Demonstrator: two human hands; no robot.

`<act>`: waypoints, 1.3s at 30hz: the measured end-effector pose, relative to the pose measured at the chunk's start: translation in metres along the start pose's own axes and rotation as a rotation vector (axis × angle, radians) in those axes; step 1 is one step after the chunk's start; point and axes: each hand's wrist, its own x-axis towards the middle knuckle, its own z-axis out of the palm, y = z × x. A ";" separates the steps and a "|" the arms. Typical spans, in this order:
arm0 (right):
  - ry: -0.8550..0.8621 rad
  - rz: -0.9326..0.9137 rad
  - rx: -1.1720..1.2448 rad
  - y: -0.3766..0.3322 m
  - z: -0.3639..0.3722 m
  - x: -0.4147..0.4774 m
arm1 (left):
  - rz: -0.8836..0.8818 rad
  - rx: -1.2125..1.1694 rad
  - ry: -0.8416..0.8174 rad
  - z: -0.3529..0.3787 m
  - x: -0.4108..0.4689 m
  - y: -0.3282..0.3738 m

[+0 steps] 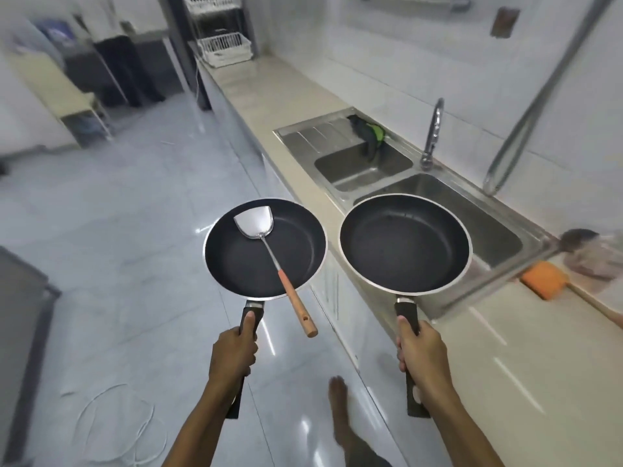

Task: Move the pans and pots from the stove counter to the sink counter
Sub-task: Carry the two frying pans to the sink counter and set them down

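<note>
Holding two pans (264, 247) (404, 243), one spatula (269, 247)

- Left pan (264, 247): black inside, thin silver rim, black handle.
- Right pan (404, 242), at 3 o'clock from the left one: the same black with a silver rim.
- Spatula (269, 249) in the left pan: shiny silver blade, orange-brown wooden grip.
- Surface (526, 372): pale cream, glossy.
- Sink (374, 163): grey steel.
- Sponge (544, 279), at 3 o'clock from the right pan: orange.
- Floor (128, 247): light grey marbled tiles.
</note>
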 end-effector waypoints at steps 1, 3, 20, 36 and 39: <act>-0.014 -0.004 -0.004 -0.012 0.018 0.020 | -0.006 -0.006 0.020 -0.003 0.025 0.007; -0.048 -0.009 -0.012 -0.037 0.050 0.055 | -0.017 -0.004 0.052 -0.009 0.069 0.025; -0.087 -0.024 -0.092 -0.255 0.309 0.354 | -0.038 -0.045 0.088 -0.056 0.463 0.213; 0.044 0.130 0.067 -0.452 0.606 0.607 | 0.048 0.009 -0.051 -0.097 0.917 0.388; 0.068 0.137 0.071 -0.478 0.655 0.666 | 0.083 0.033 -0.081 -0.090 0.997 0.417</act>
